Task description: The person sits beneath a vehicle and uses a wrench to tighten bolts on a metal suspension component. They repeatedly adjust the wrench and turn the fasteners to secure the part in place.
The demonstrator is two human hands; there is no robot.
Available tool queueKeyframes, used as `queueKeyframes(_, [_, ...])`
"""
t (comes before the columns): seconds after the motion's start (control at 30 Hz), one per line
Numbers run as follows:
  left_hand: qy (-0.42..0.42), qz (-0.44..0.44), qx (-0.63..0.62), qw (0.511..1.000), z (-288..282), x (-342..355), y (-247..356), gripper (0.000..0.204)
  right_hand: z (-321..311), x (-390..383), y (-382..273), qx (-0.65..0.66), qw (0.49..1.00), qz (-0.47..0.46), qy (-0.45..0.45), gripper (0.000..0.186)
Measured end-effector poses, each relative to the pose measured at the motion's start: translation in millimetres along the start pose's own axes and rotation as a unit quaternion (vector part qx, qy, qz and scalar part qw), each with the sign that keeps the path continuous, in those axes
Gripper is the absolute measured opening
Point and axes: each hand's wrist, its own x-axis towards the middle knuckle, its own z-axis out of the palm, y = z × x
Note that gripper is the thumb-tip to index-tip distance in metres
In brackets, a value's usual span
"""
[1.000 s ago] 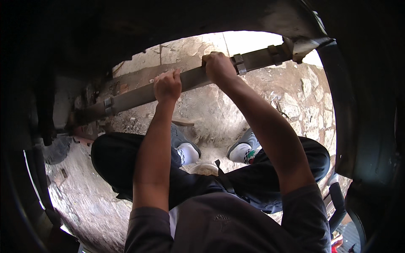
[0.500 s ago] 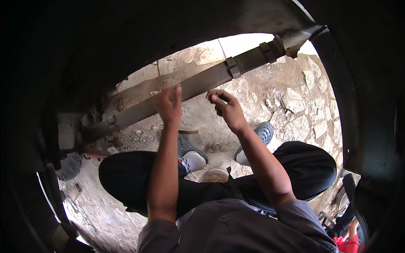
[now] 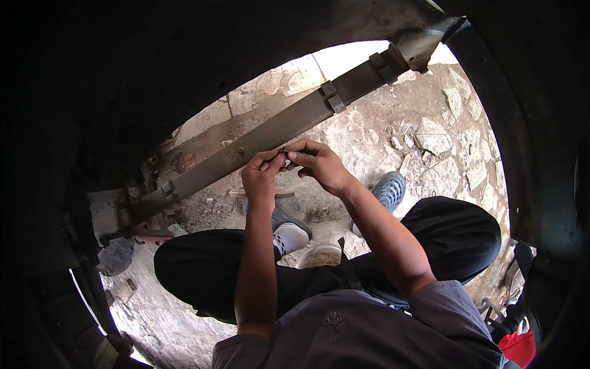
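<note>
My left hand (image 3: 260,177) and my right hand (image 3: 327,167) meet fingertip to fingertip just on my side of a long, dark metal bar. Both are closed in a pinch. Between the fingertips is a tiny dark piece (image 3: 284,154), too small and too hidden to name. The bar (image 3: 279,127), which looks like a vehicle's leaf spring, slants from the lower left to the upper right, with metal clamps (image 3: 332,96) around it. Left of my hands a small bolt-like stud (image 3: 240,149) stands on it.
Dark vehicle bodywork (image 3: 516,123) surrounds the opening. Below lies a dirt and stone floor (image 3: 433,138) with loose rocks. Between my bent legs sits a round container (image 3: 318,256). A thin flat strip (image 3: 261,194) lies near my grey shoe (image 3: 388,192). Something red (image 3: 518,349) shows at the lower right.
My left hand has moved right and down, and my right hand slightly down and left, so their fingertips now meet. The stud on the bar has come into sight. The view has shifted slightly.
</note>
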Motion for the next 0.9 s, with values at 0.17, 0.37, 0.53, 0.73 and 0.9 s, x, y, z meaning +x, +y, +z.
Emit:
queueKeyframes(0.17, [-0.025, -0.031, 0.03, 0.999, -2.5, 0.9, 9.3, 0.009, 2.1, -7.9, -15.0, -0.132, 0.989, -0.071, 0.01, 0.015])
queueKeyframes(0.37, [-0.083, -0.075, -0.118, 0.987, -2.4, -0.5, 8.3, 0.01, -11.6, -6.9, -18.0, -0.176, 0.974, -0.139, -0.033, 0.011])
queueKeyframes(0.53, [-0.075, -0.074, -0.103, 0.989, -6.7, 0.7, 11.5, 0.011, -1.2, -9.8, -16.2, -0.116, 0.991, -0.072, -0.007, 0.012])
queueKeyframes(0.73, [-0.061, 0.004, -0.005, 0.998, -4.9, -0.6, 19.7, 0.014, -0.1, -10.6, -7.5, 0.059, 0.996, -0.033, -0.063, 0.019])
queueKeyframes(0.9, [-0.1, -0.028, -0.051, 0.993, -1.0, 0.9, 26.7, 0.018, 3.5, -11.3, -11.1, 0.2, 0.978, -0.006, -0.062, 0.018])
